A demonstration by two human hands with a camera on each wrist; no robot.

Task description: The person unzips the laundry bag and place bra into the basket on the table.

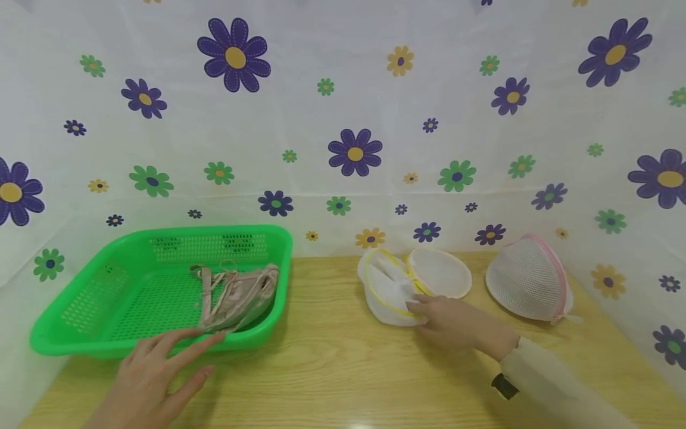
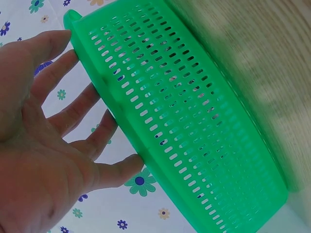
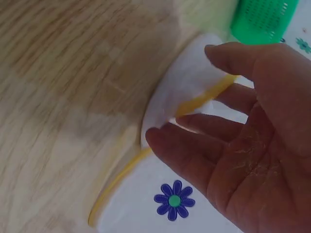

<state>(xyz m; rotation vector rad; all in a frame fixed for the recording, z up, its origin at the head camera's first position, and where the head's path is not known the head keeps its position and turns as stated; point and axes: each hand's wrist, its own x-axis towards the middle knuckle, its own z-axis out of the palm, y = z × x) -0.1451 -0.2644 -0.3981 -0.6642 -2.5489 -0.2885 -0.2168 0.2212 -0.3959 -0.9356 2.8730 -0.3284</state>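
Note:
A beige bra with thin straps (image 1: 246, 295) lies in the right part of a green plastic basket (image 1: 107, 348). My left hand (image 1: 152, 375) is at the basket's front rim, fingers spread; in the left wrist view its fingertips meet the edge of the perforated wall. Farther right, a white mesh laundry bag with yellow trim (image 1: 383, 304) lies unfolded, its round flap (image 1: 442, 274) laid out beside the bowl-shaped part. My right hand (image 1: 455, 319) reaches to the bag's yellow edge. In the right wrist view its thumb and fingers stand apart over the white cloth (image 3: 182, 82).
A second white mesh laundry bag, domed with pink trim and a zip (image 1: 527, 280), stands at the right back of the wooden table (image 1: 321, 369). A white curtain printed with flowers (image 1: 300, 107) hangs behind and along the sides.

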